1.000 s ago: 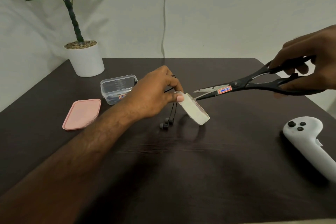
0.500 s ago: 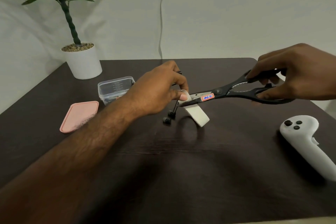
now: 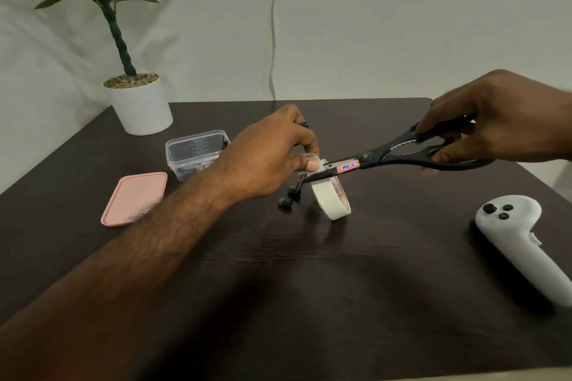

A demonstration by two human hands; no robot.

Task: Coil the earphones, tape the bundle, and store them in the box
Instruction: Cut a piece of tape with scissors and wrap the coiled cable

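Left hand (image 3: 272,155) pinched shut over the coiled earphones (image 3: 292,192); thumb presses a drawn-out strip of tape against the bundle. Two earbuds dangle below the fist, just above the table (image 3: 278,288). Tape roll (image 3: 332,199) hangs from that strip, tilted, its lower edge at or near the tabletop.

Right hand (image 3: 495,120) closed through the handles of the black scissors (image 3: 402,158). A second ago the blades were held clear to the right of the roll and slightly parted; now they have come in and sit across the tape strip, just beside the left thumb. Blades look nearly closed; whether the strip is cut through, I cannot tell.

Reading: coiling done, taping in its last stage, the cut being made. Once the roll drops free, the loose end needs pressing down.

Further out: clear box (image 3: 198,150) open behind the left wrist, pink lid (image 3: 134,198) lying beside it, both apart from the bundle. Storage not begun. White controller (image 3: 520,241) lies at right, potted plant (image 3: 136,96) at the far left corner.
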